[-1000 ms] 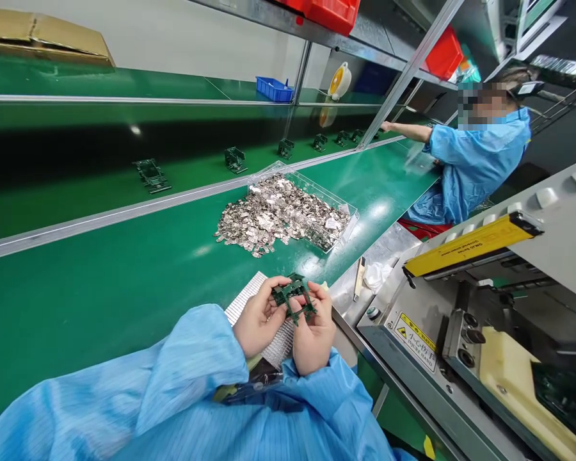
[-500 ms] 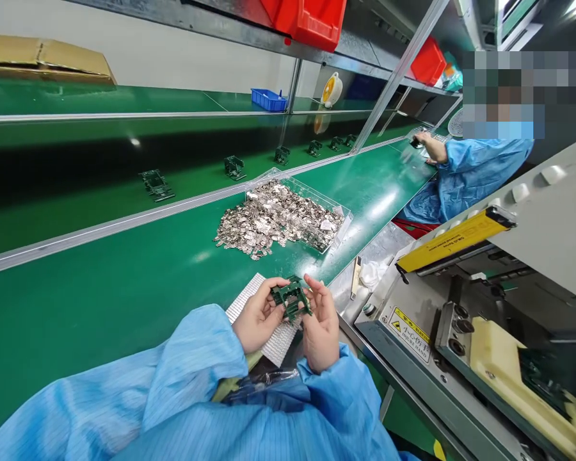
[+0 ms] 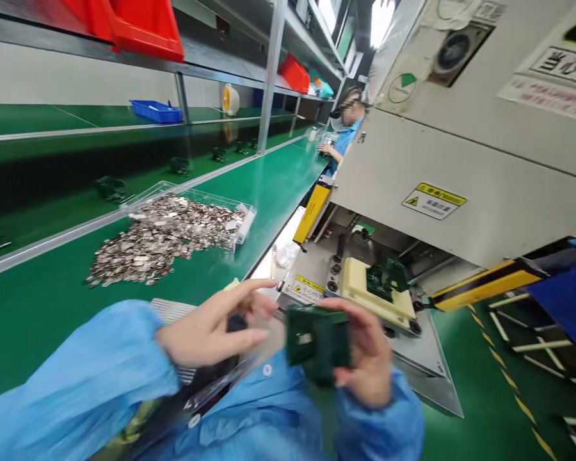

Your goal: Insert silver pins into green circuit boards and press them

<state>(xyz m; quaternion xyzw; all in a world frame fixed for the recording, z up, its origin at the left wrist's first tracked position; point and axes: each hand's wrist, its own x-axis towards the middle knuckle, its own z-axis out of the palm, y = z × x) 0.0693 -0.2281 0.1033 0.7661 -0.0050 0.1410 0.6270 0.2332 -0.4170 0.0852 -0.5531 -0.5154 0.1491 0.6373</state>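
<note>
My right hand (image 3: 368, 349) grips a dark green circuit board part (image 3: 317, 342), blurred by motion, with a small silvery piece on its face. To the left of it, my left hand (image 3: 221, 323) is off the part, its thumb and fingers apart and nothing between them. Beyond the right hand sits a machine with a cream-coloured fixture (image 3: 355, 285), and dark green boards (image 3: 386, 278) lie in that fixture. A ribbed light-grey sheet (image 3: 173, 310) shows partly behind my left wrist.
A clear plastic tray (image 3: 244, 224) with a heap of small metal pieces (image 3: 158, 240) stands on the green bench. Several green board assemblies (image 3: 178, 166) line the strip behind. Yellow bars (image 3: 489, 285) flank the machine opening. A co-worker (image 3: 338, 150) is farther along the bench.
My view has swung right toward the machine. My left hand has let go of the green board part. My right hand has carried it rightward, toward the machine.
</note>
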